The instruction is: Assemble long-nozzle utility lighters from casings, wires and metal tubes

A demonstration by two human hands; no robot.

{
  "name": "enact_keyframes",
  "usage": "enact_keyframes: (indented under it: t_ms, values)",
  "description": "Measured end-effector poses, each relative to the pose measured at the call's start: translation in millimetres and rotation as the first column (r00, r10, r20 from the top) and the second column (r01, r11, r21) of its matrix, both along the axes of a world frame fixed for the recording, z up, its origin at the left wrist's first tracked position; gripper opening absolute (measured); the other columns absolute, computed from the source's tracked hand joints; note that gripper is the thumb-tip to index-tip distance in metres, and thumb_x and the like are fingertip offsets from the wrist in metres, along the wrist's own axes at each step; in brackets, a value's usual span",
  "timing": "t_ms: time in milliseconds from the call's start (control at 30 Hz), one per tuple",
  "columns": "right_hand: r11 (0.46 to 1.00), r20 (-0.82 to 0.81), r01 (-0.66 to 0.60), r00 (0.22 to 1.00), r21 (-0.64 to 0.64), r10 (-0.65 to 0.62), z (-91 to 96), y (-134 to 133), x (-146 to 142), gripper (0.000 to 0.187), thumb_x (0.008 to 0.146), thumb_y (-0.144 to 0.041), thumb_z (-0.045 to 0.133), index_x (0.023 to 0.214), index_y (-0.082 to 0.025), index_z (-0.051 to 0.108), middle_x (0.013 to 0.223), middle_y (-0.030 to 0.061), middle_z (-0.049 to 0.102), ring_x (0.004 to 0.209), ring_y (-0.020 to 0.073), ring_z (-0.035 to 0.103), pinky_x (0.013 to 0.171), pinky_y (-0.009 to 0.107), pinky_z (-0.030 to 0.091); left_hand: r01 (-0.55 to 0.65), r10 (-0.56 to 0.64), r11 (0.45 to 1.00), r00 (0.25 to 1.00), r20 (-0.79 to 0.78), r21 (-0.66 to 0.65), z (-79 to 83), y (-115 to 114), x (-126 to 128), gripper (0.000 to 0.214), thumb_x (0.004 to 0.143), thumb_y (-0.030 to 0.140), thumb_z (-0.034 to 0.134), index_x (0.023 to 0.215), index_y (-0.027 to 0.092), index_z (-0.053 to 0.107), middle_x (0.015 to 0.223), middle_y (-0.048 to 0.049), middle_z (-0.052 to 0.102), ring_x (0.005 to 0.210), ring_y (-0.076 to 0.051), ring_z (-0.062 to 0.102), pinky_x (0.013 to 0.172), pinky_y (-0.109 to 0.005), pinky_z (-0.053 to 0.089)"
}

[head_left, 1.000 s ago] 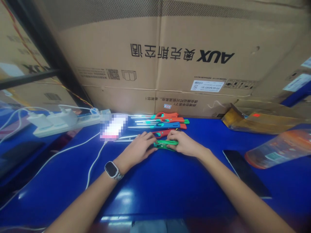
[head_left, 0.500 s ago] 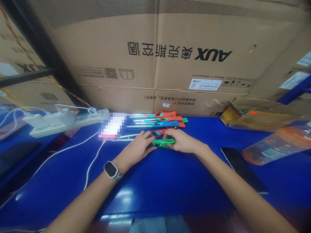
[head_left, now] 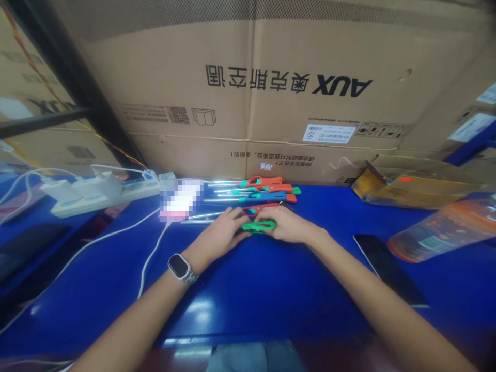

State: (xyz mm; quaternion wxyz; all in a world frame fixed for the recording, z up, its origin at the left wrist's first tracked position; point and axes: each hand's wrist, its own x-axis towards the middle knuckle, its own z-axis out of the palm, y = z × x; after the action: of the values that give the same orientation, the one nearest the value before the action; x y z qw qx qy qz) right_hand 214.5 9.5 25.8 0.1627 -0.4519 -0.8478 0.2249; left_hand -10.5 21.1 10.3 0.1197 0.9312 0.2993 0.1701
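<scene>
A green long-neck lighter [head_left: 260, 226] lies level between my two hands, low over the table. My left hand [head_left: 226, 230], with a watch [head_left: 179, 266] on its wrist, has its fingers closed at the trigger end. At the handle end my right hand [head_left: 291, 226] grips with its fingers curled. Just behind my hands is a red lighter [head_left: 251, 210], partly hidden by them. A blue lighter [head_left: 266, 197] and several orange-red lighters [head_left: 265, 181] lie farther back, metal barrels pointing left.
A lit phone [head_left: 179, 201] with a white cable and a power strip [head_left: 65, 208] with chargers are on the left. A dark phone [head_left: 387, 268], a bottle [head_left: 437, 230] and an open carton [head_left: 403, 188] are on the right. A large cardboard box [head_left: 170, 57] stands behind.
The green lighter has turned slightly and moved a little left between my hands. My right hand has shifted slightly left with it. The lighters behind stay put.
</scene>
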Motion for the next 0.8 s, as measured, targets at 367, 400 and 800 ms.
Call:
enact_keyframes:
  t_ms: [367,400,800]
  values:
    - [0.992,-0.081,-0.007,0.997,-0.125,-0.003,0.6,3,-1,0.013,0.084,-0.023,0.06,0.089,-0.015,0.068,0.078,0.0016,0.067,0.067,0.0145,0.053,0.062,0.024,0.038,-0.013,0.014,1.0,1.0,-0.007,0.025,-1.3,-2,1,0.023,0.096,0.029,0.054,0.115,0.021,0.064,0.114,-0.0097,0.056,0.099,-0.025,0.053,0.093,-0.045,0.048]
    - [0.991,-0.084,-0.009,0.996,-0.136,-0.002,0.7,3,-1,0.013,0.084,-0.023,0.059,0.089,-0.014,0.068,0.078,0.0016,0.067,0.067,0.0144,0.053,0.062,0.024,0.038,-0.014,0.014,1.0,1.0,-0.008,0.023,-1.3,-2,1,0.022,0.096,0.029,0.054,0.115,0.021,0.064,0.113,-0.0095,0.056,0.099,-0.025,0.053,0.093,-0.045,0.048]
    - [0.977,-0.252,0.034,0.964,-0.211,-0.088,-1.9,-7,1,0.014,0.086,-0.02,0.051,0.097,-0.023,0.042,0.08,-0.0027,0.052,0.07,0.0141,0.048,0.065,0.026,0.041,0.009,-0.006,0.998,0.999,-0.044,0.069,-1.7,-5,2,0.033,0.099,0.031,0.048,0.13,0.025,0.057,0.112,-0.0095,0.056,0.1,-0.025,0.051,0.09,-0.042,0.046]
